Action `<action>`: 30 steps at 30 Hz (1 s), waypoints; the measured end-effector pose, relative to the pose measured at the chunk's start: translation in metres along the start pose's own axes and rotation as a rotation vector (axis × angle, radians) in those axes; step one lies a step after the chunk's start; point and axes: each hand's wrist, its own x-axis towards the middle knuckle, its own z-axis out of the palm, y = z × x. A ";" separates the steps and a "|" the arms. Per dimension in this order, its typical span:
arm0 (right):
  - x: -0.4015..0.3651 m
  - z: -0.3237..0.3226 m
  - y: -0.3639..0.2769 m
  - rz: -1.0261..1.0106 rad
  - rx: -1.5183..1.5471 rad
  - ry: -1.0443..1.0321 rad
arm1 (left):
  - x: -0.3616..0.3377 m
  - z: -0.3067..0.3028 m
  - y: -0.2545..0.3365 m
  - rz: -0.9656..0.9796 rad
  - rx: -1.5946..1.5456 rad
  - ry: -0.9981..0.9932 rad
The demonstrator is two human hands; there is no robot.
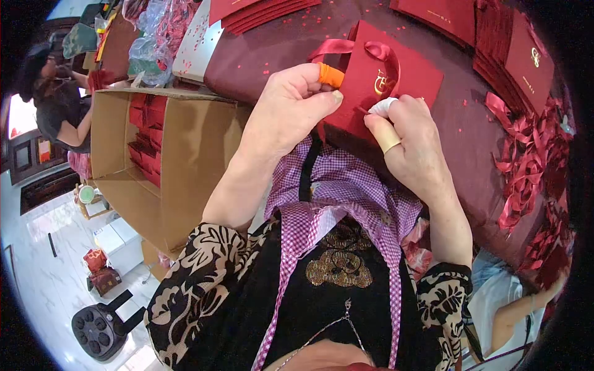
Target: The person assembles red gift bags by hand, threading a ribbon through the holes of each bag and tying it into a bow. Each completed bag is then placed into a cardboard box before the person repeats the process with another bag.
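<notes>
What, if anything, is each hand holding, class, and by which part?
The left hand seems to hold the red bag by one side edge; the exact grip is hidden. The right hand seems to pinch a thin ribbon near its end.

Glossy white floor point(65, 234) beside a maroon-covered table point(473, 167).
The table spreads beneath and beyond the right hand point(411, 139); well out to the left of the left hand point(288, 105), light glares off the floor near a low white unit point(119, 242), with dark panelled woodwork point(23, 162) and a bright patch point(23, 116) farther off.
</notes>
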 end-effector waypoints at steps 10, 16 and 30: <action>0.009 0.001 -0.006 -0.061 -0.008 0.079 | -0.006 0.007 0.006 0.054 0.104 -0.003; 0.016 0.000 -0.008 -0.065 -0.040 0.055 | -0.006 0.009 0.000 0.164 0.174 0.003; 0.027 -0.011 -0.036 -0.348 -0.490 -0.090 | -0.013 0.026 -0.003 0.549 0.604 0.095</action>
